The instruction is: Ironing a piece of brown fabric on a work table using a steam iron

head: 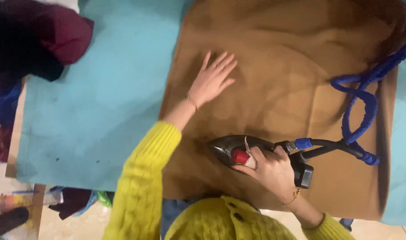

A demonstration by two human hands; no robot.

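The iron [238, 153] sits on the brown cloth [292, 89], near the edge closest to the person, its pointed nose aimed toward the left hand's side. The right hand [272, 171] is closed round the iron's handle, fingers wrapped over the top and thumb toward the red knob. The left hand [212, 80] lies flat on the cloth, fingers spread and fully open, holding nothing, well apart from the iron.

Handling, as a judgement: the iron appears heavy and rigid, with a dark metal body; the handle is the only sound place to grip it, since the sole and body are likely hot. It should slide easily over the cloth. A black hose and a blue braided cord [363, 106] leave its rear and loop across the cloth on the right; they look flexible and could drag or snag. The cloth looks soft, limp and light, apt to shift or wrinkle unless pressed flat, best held with an open palm or taken by an edge.

Appearance: the iron is dark and glossy, with a red knob, a blue collar at the hose joint and a black box at the heel. The cloth is plain brown, with faint creases, spread over a turquoise cover [100, 111] on the board. Dark red and black clothes [47, 38] lie heaped at the far left corner.
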